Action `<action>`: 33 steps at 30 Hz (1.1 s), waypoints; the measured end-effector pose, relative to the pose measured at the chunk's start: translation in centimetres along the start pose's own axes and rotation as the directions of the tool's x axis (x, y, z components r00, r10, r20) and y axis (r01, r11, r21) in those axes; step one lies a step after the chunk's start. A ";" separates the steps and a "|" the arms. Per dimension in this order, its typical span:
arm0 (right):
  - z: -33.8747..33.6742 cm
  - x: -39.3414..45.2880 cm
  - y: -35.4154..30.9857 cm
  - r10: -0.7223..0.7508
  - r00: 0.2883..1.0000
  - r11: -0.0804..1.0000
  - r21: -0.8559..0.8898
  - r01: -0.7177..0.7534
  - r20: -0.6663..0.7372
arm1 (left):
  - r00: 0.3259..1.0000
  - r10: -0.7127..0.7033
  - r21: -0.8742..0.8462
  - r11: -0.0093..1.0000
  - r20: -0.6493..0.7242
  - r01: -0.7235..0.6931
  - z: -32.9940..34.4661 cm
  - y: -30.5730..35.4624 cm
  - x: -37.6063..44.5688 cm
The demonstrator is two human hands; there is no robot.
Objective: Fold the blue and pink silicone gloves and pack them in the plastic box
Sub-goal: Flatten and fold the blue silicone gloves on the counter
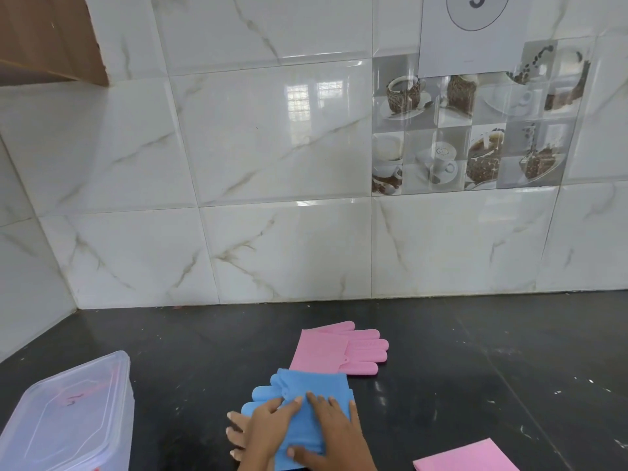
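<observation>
A blue silicone glove (312, 385) lies partly folded on the black counter (475, 368), its fingers pointing left. My left hand (261, 430) grips its left part, fingers curled over the blue fingers. My right hand (334, 433) presses flat on the folded part, thumb tucked under its near edge. A pink glove (336, 350), folded over with fingers pointing right, lies just behind the blue one. A second pink glove (465, 458) shows only its cuff at the bottom right. The clear plastic box (68, 416) stands at the left with its lid on.
A white marble-tiled wall (272, 164) rises behind the counter, and its corner closes the left side. A brown cabinet (47, 35) hangs at the top left.
</observation>
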State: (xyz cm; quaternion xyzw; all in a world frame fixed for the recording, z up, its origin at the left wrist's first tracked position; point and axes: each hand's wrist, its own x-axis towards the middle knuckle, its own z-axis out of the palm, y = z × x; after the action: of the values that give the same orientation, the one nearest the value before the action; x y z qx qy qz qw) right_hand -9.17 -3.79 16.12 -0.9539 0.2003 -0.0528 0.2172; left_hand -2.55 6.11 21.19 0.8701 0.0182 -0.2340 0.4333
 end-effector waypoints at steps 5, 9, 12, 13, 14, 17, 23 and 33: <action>-1.0 -0.3 0.3 -0.047 0.995 0.983 0.171 0.062 -0.091 | 0.996 0.074 -0.048 0.996 -0.055 -0.077 0.6 2.3 -1.6; -0.6 -0.5 0.5 -0.059 0.950 0.964 0.231 0.135 -0.307 | 0.977 0.207 -0.305 0.935 0.053 -0.182 1.5 4.4 -2.3; -2.6 -1.1 0.7 0.221 0.943 0.668 0.743 0.039 -0.249 | 0.905 0.320 -0.525 0.840 0.279 -0.135 2.3 5.7 -4.1; -3.0 -0.8 1.4 0.400 0.887 0.516 0.856 -0.008 -0.232 | 0.896 0.338 -0.525 0.838 0.288 -0.147 2.6 5.8 -4.5; -3.4 -0.6 2.5 0.547 0.817 0.352 0.936 -0.025 -0.184 | 0.904 0.341 -0.483 0.856 0.258 -0.185 2.9 5.6 -4.6; -3.8 -0.7 4.9 0.717 0.697 0.013 1.000 -0.021 0.005 | 0.985 0.162 -0.377 0.910 -0.063 -0.173 2.9 2.7 -2.2; -4.0 -1.8 5.6 0.673 0.719 -0.366 0.923 0.118 0.175 | 0.931 -0.324 -0.695 0.709 -0.167 0.122 0.8 -0.3 -1.4; -4.3 -1.7 5.5 0.677 0.711 -0.403 0.904 0.145 0.187 | 0.985 -0.141 -0.704 0.689 0.102 0.172 1.4 -1.9 -0.1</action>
State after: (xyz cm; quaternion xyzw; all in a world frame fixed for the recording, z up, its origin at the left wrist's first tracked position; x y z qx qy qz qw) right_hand -13.55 -9.38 17.59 -0.2176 0.3751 -0.3718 0.8208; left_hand -3.59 6.26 19.09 0.6264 0.1724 -0.2621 0.7136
